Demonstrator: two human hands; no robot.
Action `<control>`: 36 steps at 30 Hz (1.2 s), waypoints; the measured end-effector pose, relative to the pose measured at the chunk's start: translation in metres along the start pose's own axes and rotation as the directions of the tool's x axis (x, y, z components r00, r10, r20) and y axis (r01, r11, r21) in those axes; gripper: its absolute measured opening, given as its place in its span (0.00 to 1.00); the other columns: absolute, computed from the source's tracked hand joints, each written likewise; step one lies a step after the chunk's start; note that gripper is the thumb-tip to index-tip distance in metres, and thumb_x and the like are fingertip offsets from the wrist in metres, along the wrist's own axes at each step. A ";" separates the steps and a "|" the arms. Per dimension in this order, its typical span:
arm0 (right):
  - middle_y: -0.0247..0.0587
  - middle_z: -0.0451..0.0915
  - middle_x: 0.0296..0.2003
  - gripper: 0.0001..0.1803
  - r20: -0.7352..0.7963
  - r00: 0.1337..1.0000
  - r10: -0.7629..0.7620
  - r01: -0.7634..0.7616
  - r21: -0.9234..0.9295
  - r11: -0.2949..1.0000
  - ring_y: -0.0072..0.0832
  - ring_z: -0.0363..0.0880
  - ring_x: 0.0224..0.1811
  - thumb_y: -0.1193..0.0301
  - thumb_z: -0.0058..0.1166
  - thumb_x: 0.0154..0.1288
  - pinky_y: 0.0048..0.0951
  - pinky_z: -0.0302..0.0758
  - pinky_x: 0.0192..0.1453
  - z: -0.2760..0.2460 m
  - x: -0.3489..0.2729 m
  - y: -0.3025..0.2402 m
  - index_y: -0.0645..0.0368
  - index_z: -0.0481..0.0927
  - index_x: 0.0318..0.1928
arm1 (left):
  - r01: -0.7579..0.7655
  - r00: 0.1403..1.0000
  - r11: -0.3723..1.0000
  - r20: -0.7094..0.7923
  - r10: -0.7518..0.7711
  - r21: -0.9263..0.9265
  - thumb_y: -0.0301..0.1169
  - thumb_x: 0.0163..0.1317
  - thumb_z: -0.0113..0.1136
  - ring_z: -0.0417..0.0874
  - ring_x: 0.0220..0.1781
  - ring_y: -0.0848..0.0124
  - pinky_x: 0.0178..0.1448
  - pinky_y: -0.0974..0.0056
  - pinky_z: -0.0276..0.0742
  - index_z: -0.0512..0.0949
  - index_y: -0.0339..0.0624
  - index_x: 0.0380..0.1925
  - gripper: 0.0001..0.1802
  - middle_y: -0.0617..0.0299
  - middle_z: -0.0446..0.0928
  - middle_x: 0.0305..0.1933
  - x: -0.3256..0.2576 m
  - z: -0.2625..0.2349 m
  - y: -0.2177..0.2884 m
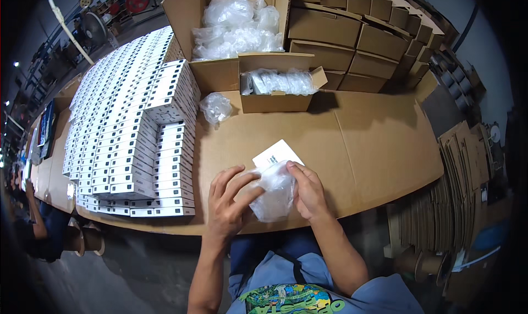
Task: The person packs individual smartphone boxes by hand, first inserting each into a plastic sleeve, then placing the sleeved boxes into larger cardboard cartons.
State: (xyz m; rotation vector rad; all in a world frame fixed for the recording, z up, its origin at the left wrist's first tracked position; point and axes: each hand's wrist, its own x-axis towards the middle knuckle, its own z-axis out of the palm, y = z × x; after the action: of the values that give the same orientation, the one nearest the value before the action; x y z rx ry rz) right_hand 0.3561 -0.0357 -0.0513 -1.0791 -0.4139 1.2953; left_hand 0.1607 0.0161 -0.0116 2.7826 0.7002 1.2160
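Observation:
A clear plastic bag (273,197) hangs between my two hands just above the near edge of the cardboard-covered table. My right hand (311,192) pinches the bag's upper right edge between thumb and fingers. To the left, my left hand (231,201) has its fingers spread and bent, with the fingertips at the bag's left side. A flat white box (279,152) with dark print pokes out beyond the bag's far edge. Its lower part is behind or inside the film; I cannot tell which.
Stacked small white boxes (124,127) stand at the left. Behind are an open carton (275,103) of bagged pieces, a large carton (179,25) of plastic bags and stacked brown cartons (322,31). A crumpled bag (215,108) lies near the stack. Flattened cardboard (440,204) stands at right.

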 end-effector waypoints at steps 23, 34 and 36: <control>0.53 0.83 0.36 0.12 0.159 0.842 -0.516 0.428 -0.778 0.459 0.44 0.81 0.40 0.69 0.67 0.64 0.39 0.77 0.45 0.020 -0.030 0.009 0.67 0.85 0.37 | 0.271 0.963 0.962 -0.008 -0.271 -0.021 0.23 0.50 0.74 0.78 0.56 0.58 0.57 0.54 0.75 0.82 0.46 0.41 0.17 0.62 0.78 0.51 0.029 0.003 -0.005; 0.57 0.78 0.48 0.09 0.334 0.752 -0.568 0.532 -0.816 0.225 0.50 0.81 0.48 0.77 0.67 0.58 0.42 0.79 0.52 0.017 -0.034 -0.001 0.68 0.84 0.39 | 0.262 0.956 0.930 0.204 -0.213 -0.258 0.21 0.65 0.60 0.82 0.38 0.53 0.42 0.55 0.77 0.73 0.36 0.43 0.08 0.51 0.78 0.31 0.025 0.000 -0.001; 0.58 0.77 0.50 0.09 0.333 0.761 -0.557 0.544 -0.795 0.268 0.50 0.81 0.49 0.78 0.66 0.59 0.42 0.79 0.52 0.014 -0.037 -0.003 0.67 0.84 0.40 | 0.638 0.745 0.714 0.467 -0.476 -0.289 0.25 0.72 0.55 0.80 0.23 0.52 0.31 0.56 0.75 0.69 0.35 0.46 0.08 0.52 0.74 0.20 0.025 0.000 -0.004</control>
State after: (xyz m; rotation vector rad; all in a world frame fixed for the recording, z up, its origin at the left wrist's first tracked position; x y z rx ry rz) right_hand 0.3366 -0.0631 -0.0313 -1.5618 -1.4345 0.3337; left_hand 0.1737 0.0297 0.0049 2.0786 0.9993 0.6073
